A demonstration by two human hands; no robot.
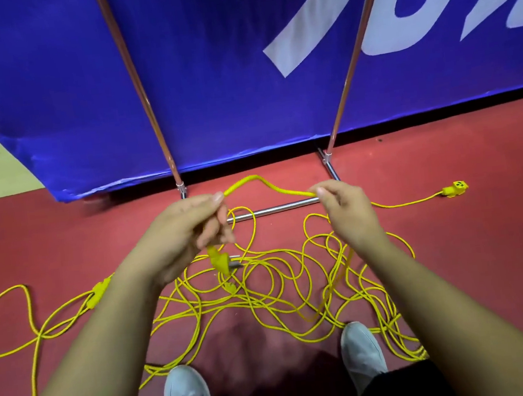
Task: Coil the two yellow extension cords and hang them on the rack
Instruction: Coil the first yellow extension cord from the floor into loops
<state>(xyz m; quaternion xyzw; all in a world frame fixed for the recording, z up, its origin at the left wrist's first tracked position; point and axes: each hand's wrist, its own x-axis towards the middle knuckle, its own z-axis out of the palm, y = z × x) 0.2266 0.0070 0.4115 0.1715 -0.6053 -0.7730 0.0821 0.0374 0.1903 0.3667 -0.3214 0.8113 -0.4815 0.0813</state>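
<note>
At far left, a loop of yellow cord [30, 306] lies on the red floor [64, 238] and leads to a joined connector [100, 290]. The left hand [186, 234] has its grip clamped on the cord just above a dangling plug [220, 261]. A short span arches to the right hand [348, 211], whose grip pinches it. Below lies the tangle [294, 278], by the rack [274, 210] base. A socket end [454, 189] lies far right.

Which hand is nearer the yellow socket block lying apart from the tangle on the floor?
Right. The right hand pinches the cord, with the socket block on the floor beyond it, to its right; the left hand grips the cord farther left.
</note>
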